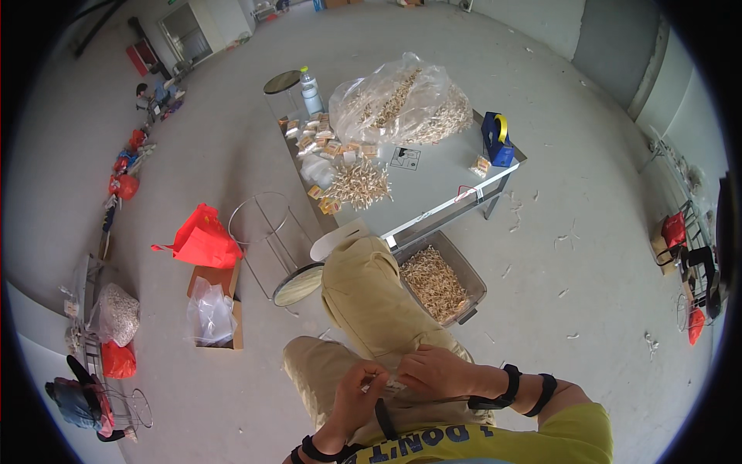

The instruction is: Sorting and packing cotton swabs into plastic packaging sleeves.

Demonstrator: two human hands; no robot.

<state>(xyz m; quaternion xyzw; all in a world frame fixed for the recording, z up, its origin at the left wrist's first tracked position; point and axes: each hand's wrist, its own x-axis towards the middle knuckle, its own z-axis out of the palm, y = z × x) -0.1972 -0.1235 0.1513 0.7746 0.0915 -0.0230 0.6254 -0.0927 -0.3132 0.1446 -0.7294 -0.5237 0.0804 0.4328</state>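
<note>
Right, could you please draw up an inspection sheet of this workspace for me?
Surface: grey table, partly covered.
Job's things: loose pile of small pale pieces and large clear bag on the table; grey bin of similar pieces on the floor.
Clutter: small packets, bottle, blue tape dispenser.
Hands: left hand and right hand close together over the lap, fingers bent; anything held is too small to tell.
Cables: nothing seen.
Surroundings: grey floor with white scraps; red bag, cardboard box and round stool at left.
</note>
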